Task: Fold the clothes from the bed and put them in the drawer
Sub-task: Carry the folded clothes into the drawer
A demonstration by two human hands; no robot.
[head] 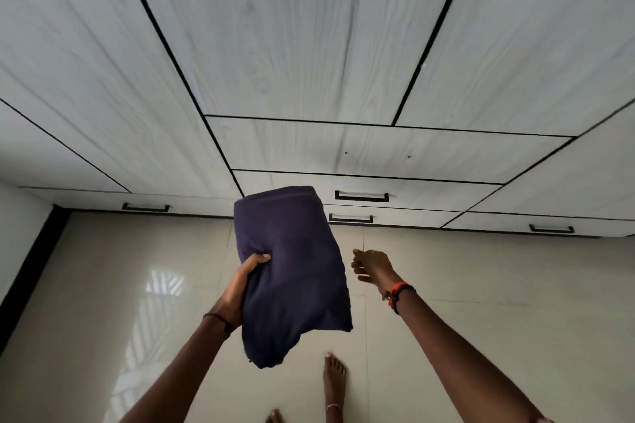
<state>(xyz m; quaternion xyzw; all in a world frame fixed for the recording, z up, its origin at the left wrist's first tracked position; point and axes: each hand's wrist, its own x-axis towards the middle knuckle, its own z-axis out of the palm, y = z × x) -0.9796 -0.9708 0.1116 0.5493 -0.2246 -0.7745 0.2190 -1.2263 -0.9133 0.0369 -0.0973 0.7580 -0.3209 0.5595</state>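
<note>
One folded navy garment (295, 271), held by left hand (240, 288), hides its fingers.

folded navy garment (292, 268): just one on my feed
hands: two, a left hand (240, 288) and a right hand (372, 268)
drawer handles (361, 196): I count four, all black, along the bottom rows
bare feet (335, 378): two, though the second is half cut off by the frame edge
wrist bands: two, a thin black band (220, 319) on the left and a red-and-black band (398, 295) on the right
anklet (333, 407): one
</note>
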